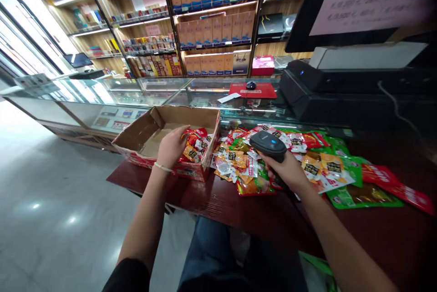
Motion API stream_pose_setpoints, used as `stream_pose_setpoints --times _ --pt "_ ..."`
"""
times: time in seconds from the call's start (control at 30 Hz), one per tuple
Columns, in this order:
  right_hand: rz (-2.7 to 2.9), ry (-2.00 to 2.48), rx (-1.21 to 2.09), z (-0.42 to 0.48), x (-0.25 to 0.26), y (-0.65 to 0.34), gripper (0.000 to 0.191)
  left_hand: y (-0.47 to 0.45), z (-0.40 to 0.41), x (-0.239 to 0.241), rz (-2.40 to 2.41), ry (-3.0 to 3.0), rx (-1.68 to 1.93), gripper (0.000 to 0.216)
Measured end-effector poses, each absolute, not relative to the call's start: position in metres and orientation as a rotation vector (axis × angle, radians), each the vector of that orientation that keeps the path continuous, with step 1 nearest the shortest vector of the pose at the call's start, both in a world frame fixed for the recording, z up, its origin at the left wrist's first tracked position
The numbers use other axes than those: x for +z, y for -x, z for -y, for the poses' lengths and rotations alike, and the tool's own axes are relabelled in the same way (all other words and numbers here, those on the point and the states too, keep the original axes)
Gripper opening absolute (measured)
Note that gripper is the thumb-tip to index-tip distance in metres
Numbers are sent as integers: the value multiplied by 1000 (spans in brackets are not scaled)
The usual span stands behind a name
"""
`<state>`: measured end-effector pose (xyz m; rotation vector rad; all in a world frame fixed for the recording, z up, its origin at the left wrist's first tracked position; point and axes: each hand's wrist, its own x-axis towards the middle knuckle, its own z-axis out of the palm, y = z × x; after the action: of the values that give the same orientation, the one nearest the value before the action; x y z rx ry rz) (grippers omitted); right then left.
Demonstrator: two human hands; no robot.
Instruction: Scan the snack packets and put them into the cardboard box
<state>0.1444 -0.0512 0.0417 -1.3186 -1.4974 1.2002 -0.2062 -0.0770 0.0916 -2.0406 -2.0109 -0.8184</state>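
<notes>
My right hand (pixel 285 169) is wrapped round the handle of a black barcode scanner (pixel 268 143), its head tilted up above a heap of snack packets (pixel 235 158). Over the right part of an open cardboard box (pixel 136 158) reaches my left hand (pixel 171 147), palm down. Its fingers stretch towards several small red, orange and white snack packets (pixel 196 148) in the box's right end. I see nothing held in it, though the undersides of the fingers are hidden. Larger green-edged packets (pixel 368 196) and a red packet (pixel 399 185) lie right of the scanner.
The dark red table (pixel 218 201) carries box and packets. Behind runs a glass counter (pixel 184 92) with a red mat (pixel 254 90), a mouse (pixel 251 85) and a white paper strip (pixel 228 98). A monitor (pixel 300 23) stands above black equipment (pixel 317 96) on the right. Shelves hold boxed goods (pixel 218 28).
</notes>
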Motion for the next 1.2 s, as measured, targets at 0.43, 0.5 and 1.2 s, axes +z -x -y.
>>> stream_pose_setpoints --times 0.43,0.5,1.2 --pt "1430 1388 1121 43 38 -179 38 71 79 73 1601 2557 -1345 29" --pt "1407 1391 1105 42 37 -189 38 57 63 60 1626 2601 -1323 29" --pt "1197 1352 1071 39 28 -222 37 -23 -16 0 1470 2749 -929 20"
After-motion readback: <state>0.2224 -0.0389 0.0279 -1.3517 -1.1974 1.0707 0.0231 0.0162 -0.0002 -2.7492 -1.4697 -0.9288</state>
